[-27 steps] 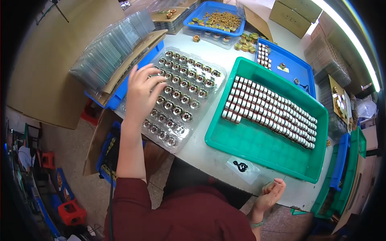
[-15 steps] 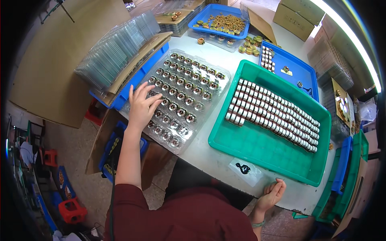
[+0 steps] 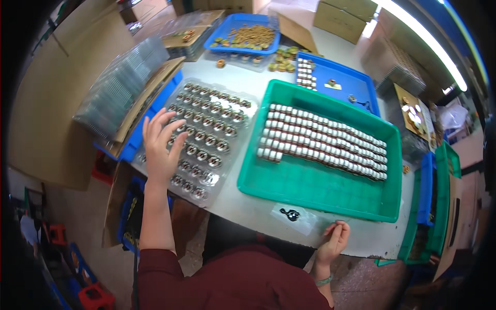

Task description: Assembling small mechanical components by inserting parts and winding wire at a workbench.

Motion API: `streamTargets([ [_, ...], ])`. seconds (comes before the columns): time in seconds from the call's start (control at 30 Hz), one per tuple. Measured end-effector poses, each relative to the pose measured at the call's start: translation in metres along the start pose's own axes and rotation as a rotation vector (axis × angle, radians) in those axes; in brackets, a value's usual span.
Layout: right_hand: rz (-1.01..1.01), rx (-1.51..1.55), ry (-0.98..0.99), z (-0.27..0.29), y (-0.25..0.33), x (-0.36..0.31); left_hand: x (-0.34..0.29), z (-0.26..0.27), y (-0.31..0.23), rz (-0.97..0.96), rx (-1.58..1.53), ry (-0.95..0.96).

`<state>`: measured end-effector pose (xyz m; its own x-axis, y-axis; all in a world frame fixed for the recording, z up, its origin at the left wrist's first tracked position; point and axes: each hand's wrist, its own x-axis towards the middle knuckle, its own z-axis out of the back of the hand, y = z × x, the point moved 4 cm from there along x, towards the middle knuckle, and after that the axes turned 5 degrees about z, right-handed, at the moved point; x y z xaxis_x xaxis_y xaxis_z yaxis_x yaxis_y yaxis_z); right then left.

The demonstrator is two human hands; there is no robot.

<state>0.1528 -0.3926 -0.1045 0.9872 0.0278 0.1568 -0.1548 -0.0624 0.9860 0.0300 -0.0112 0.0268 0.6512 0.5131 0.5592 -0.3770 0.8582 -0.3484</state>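
My left hand [image 3: 161, 147] hovers over the left side of a clear plastic tray [image 3: 227, 175], its fingers spread and nothing in them. Rows of small wire-wound ring coils [image 3: 211, 140] sit in the tray's pockets; my hand hides some on the left. At the table's front edge, my right hand [image 3: 332, 243] is closed in a pinch, and whatever lies between the fingertips is too small to make out. Beside it lies a clear plastic sheet [image 3: 306, 221] with a blob of black paste [image 3: 290, 214]. The green bin [image 3: 310, 194] beyond holds packed rows of white-and-brown coil pieces [image 3: 325, 137].
Stacked clear trays [image 3: 124, 85] lean on cardboard at the left. At the back stand a blue tray [image 3: 212, 42] of small brownish parts and loose yellow-green rings [image 3: 281, 64]. Another blue tray [image 3: 338, 70] sits behind the green bin. More bins [image 3: 442, 206] stand right of the table.
The camera view has turned, so the table's contents sit farther left in the picture. My left hand's fingers have spread and lifted away from the coils. My right hand keeps its pinch.
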Motion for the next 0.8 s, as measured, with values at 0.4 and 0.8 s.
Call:
streamTargets([
  [0.4,0.022,0.025,-0.013,0.006,0.007,0.0,0.004,-0.151,-0.129,-1.151,0.236,0.679],
  [0.8,-0.014,0.272,-0.017,0.012,0.007,-0.008,0.002,-0.132,-0.147,-1.013,0.063,0.695],
])
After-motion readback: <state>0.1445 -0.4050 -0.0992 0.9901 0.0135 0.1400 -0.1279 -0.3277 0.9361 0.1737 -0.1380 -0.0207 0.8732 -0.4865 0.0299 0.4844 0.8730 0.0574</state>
